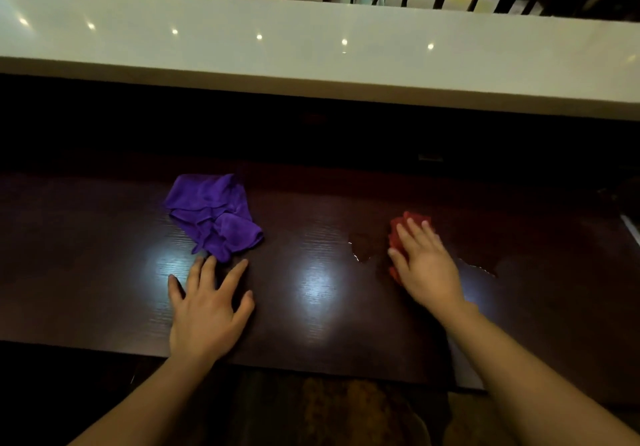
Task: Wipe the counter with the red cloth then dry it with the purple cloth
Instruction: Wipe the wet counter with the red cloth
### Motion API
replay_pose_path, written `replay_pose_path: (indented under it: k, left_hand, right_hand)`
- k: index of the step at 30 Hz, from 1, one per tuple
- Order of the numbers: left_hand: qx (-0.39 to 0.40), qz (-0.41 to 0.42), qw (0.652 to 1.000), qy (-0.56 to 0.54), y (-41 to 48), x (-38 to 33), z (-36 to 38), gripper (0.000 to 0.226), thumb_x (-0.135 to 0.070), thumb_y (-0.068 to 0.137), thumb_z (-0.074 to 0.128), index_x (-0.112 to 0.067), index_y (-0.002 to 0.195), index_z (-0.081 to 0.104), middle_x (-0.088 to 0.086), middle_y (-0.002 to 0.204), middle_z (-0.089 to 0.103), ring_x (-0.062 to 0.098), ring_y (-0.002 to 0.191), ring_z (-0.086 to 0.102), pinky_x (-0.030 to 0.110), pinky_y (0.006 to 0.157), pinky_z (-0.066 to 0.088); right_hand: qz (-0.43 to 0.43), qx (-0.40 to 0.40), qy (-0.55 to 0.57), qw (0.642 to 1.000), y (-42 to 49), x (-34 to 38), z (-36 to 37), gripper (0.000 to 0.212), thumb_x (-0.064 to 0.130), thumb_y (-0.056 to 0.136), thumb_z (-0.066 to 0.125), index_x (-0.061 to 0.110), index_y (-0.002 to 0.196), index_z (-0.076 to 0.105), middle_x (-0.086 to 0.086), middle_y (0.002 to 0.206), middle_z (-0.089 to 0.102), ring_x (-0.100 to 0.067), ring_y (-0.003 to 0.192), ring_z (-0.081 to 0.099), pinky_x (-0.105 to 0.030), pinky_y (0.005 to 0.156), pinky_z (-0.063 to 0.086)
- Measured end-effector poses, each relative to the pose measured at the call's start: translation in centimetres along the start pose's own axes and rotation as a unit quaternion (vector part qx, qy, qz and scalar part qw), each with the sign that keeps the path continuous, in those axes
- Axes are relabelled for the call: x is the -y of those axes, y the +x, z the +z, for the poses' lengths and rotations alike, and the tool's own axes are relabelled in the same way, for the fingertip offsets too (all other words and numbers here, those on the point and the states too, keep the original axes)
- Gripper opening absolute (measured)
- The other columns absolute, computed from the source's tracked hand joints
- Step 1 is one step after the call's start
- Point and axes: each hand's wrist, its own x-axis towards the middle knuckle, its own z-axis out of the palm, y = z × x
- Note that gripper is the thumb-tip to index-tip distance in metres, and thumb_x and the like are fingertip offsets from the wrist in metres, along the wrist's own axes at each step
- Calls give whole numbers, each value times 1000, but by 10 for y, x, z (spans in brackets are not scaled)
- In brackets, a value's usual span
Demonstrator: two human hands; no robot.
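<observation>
Wiping is underway: right hand (424, 263) presses flat on the red cloth (408, 229), centre-right, seemingly beside a wet patch (362, 248). Left hand (207, 310) rests spread, empty, near the purple cloth (213, 215) mid-left on the tabletop (311, 324); more strokes needed before drying.

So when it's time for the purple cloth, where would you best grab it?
Probably at the near, bunched corner of the purple cloth, coming from the person's side. That thick fold points toward the left hand, whose open fingertips lie just short of it on the dark counter. The far part lies flatter and offers less to pinch.
</observation>
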Motion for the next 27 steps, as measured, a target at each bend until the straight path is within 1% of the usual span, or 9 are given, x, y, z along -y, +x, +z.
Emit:
replay_pose_path:
  k: [3, 7, 10, 14, 16, 20, 22, 25, 27]
  left_hand:
    - [12, 15, 1000, 0, 1, 0, -1, 63, -62, 86, 31, -42, 146, 35, 13, 153, 33, 27, 148, 13, 64, 115, 8]
    - [23, 42, 999, 2, 1, 0, -3, 67, -62, 86, 27, -39, 149, 33, 13, 155, 33, 29, 150, 10, 62, 117, 4]
    - [21, 48, 999, 2, 1, 2, -2, 67, -61, 87, 27, -38, 149, 33, 14, 155, 34, 30, 149, 12, 62, 118, 5]
    - [18, 40, 999, 4, 2, 0, -2, 65, -61, 88, 24, -40, 149, 32, 13, 155, 33, 29, 149, 11, 60, 118, 5]
    - [22, 36, 999, 4, 3, -2, -4, 63, -60, 89, 21, -41, 149, 32, 12, 156, 32, 28, 150, 11, 59, 118, 5]
    - [10, 31, 999, -1, -2, -10, -9, 63, -54, 89, 26, -29, 143, 46, 23, 146, 39, 37, 142, 27, 62, 115, 16]
    - [-7, 19, 1000, -7, -3, -24, -7, 59, -47, 87, 37, -19, 136, 55, 27, 136, 44, 41, 130, 40, 66, 108, 26]
    - [-5, 16, 999, -30, 1, -57, 0, 52, -42, 87, 55, -18, 133, 54, 21, 134, 44, 38, 127, 40, 72, 106, 24]
    - [7, 41, 999, -34, 6, -73, 7, 54, -47, 89, 50, -27, 139, 47, 15, 143, 39, 33, 136, 32, 76, 107, 14]
  right_hand:
    - [70, -3, 8, 998, 18, 17, 4, 59, 44, 99, 41, 14, 149, 33, -9, 160, 25, -32, 148, 15, -43, 122, 12]
    - [-46, -22, 5, 999, -49, 34, 18, 59, 44, 96, 38, 13, 146, 40, -9, 156, 34, -31, 146, 24, -46, 119, 24]
    - [-69, -21, 16, 997, -52, 28, 17, 53, 38, 95, 41, 15, 142, 46, -7, 152, 41, -28, 145, 29, -46, 117, 29]
    - [52, -35, 30, 998, 2, 36, 9, 51, 29, 98, 46, 13, 146, 39, -8, 157, 31, -29, 148, 19, -41, 121, 15]
    - [63, -39, 44, 996, -6, 48, 11, 51, 29, 98, 46, 12, 146, 39, -9, 157, 32, -31, 148, 20, -42, 122, 15]
    - [-103, -20, 21, 994, -93, 71, 25, 53, 39, 94, 42, 16, 141, 47, -5, 152, 42, -29, 144, 31, -45, 118, 27]
    - [-135, 1, 22, 991, -90, 58, 22, 50, 37, 93, 45, 18, 139, 50, -4, 149, 45, -28, 142, 35, -45, 116, 32]
    - [-32, -40, 37, 998, -44, 36, 13, 47, 24, 93, 56, 11, 138, 52, -10, 149, 45, -33, 142, 35, -46, 117, 29]
    - [54, -47, 45, 996, -13, 32, 6, 48, 24, 97, 52, 12, 143, 45, -9, 154, 37, -30, 146, 24, -41, 120, 20]
